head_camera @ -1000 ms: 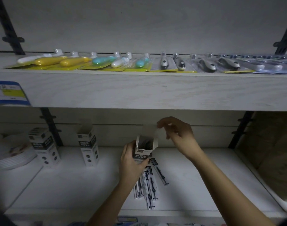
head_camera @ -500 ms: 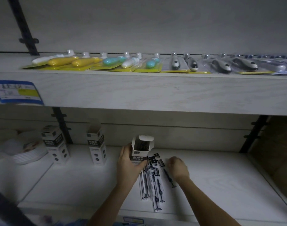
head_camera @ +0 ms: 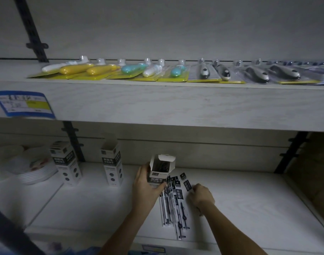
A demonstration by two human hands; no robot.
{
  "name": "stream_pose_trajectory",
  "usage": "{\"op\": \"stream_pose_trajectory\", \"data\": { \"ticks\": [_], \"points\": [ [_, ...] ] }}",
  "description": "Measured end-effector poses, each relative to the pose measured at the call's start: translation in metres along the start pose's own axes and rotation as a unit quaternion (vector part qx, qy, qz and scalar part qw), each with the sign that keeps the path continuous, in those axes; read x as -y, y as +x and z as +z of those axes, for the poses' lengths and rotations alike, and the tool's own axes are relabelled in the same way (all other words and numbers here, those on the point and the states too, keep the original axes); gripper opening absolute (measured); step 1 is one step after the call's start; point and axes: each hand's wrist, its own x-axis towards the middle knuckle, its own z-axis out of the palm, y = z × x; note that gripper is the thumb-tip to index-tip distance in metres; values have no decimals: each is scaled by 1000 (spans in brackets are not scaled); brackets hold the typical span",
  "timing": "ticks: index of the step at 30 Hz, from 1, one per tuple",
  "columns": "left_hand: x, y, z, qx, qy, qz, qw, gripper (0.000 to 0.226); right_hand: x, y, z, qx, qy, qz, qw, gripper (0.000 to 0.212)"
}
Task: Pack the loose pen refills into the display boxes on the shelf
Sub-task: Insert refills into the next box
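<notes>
My left hand (head_camera: pixel 145 188) grips an open black-and-white display box (head_camera: pixel 162 169), upright on the lower shelf (head_camera: pixel 249 208), with dark refills showing inside. Several loose pen refills (head_camera: pixel 173 205) in clear sleeves lie fanned out just right of the box. My right hand (head_camera: pixel 201 196) rests on the right edge of that pile, its fingers curled onto one sleeve at its black label. Two more open display boxes (head_camera: pixel 65 162) (head_camera: pixel 112 163) stand further left on the same shelf.
A stack of white plates (head_camera: pixel 35 170) sits at the far left. The upper shelf (head_camera: pixel 157 103) overhangs, lined with blister-packed gadgets (head_camera: pixel 139 70), and carries a blue price tag (head_camera: pixel 24 103). Black brackets (head_camera: pixel 290 153) flank the bay.
My right hand came down from the box's top flap to the refill pile and has shifted slightly on it. The left hand has kept hold of the box. The camera moved closer.
</notes>
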Motion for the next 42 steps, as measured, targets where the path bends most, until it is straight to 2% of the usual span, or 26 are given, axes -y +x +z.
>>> {"op": "stream_pose_trajectory", "data": {
  "ticks": [4, 8, 13, 16, 19, 21, 22, 25, 29, 33, 39, 42],
  "points": [
    [0, 1, 1, -1, -1, 10, 1000, 56, -8, -5, -13, 12, 47, -12, 999, 26],
    [3, 2, 4, 1, -5, 9, 1000, 54, -15, -21, -37, -22, 71, -73, 994, 28],
    [0, 2, 10, 12, -13, 12, 1000, 54, -10, -56, -81, -97, 94, -183, 974, 7],
    [0, 2, 14, 17, -18, 9, 1000, 55, 6, -87, -113, -88, 203, -253, 942, 10],
    [-2, 2, 17, 27, -21, 15, 999, 57, 27, -118, -142, -79, 329, -327, 882, 15],
    [-4, 2, 19, 28, -21, 17, 999, 57, 37, -131, -155, -82, 373, -366, 849, 13],
    [-4, 2, 20, 27, -23, 19, 999, 58, 41, -134, -160, -96, 367, -388, 840, 10],
    [-6, 3, 22, 27, -24, 23, 999, 56, 51, -133, -166, -173, 254, -469, 828, 9],
    [-6, 4, 25, 29, -24, 17, 999, 55, 58, -124, -163, -187, 216, -506, 814, 13],
    [-10, 3, 26, 29, -32, 16, 999, 56, 63, -117, -159, -180, 201, -515, 814, 14],
    [-14, 2, 27, 20, -42, 21, 999, 56, 70, -106, -159, -118, 140, -493, 851, 11],
    [-18, 2, 26, 20, -46, 22, 998, 57, 75, -101, -158, -94, 98, -496, 858, 12]
  ]
}}
